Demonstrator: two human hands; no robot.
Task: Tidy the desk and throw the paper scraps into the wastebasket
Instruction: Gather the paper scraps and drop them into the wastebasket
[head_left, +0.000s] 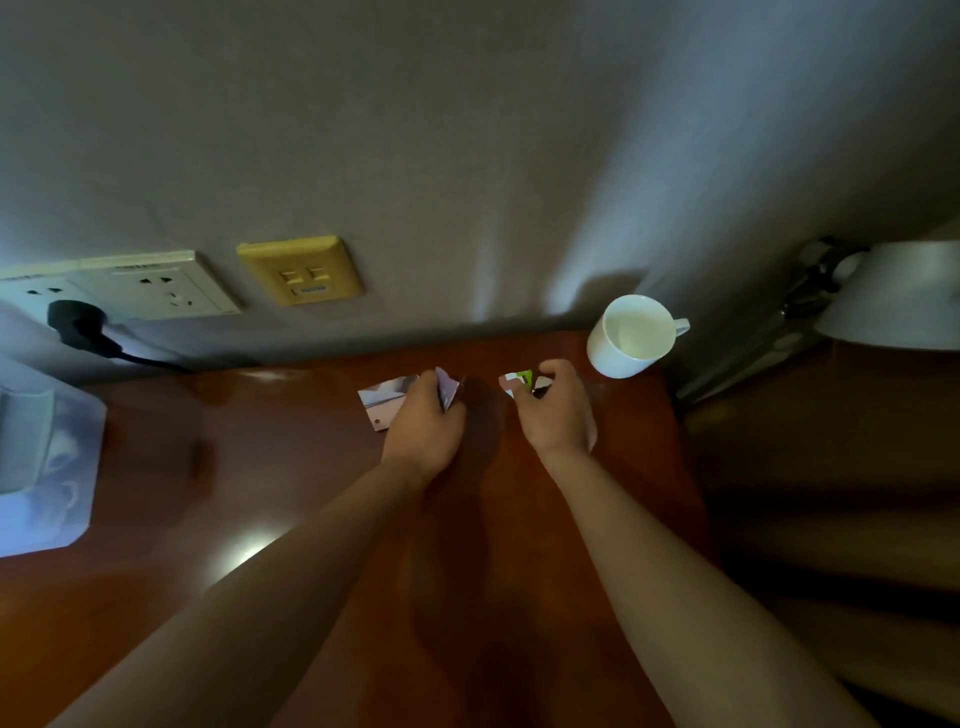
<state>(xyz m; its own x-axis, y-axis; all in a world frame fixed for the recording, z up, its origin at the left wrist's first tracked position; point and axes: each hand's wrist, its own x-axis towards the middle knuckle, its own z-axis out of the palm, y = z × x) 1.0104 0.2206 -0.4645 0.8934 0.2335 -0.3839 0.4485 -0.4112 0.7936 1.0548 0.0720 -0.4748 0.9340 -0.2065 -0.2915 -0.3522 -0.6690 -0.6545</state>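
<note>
**Head view: two hands, two scraps**

On the desk (260, 467), the left hand (423, 415) curls round a pale scrap (382, 402). The right hand (558, 410) pinches a green-and-white scrap (519, 382), with a white mug (631, 338) just beside it. Wall sockets (156, 286) and a black plug (78, 319) sit far left.

On the glossy reddish-brown wooden desk (291, 467), the left hand (423, 423) grips pale torn paper scraps (387, 400); the right hand (558, 410) pinches a green-and-white scrap (519, 382) (white ceramic mug (626, 338) just beside).
</note>
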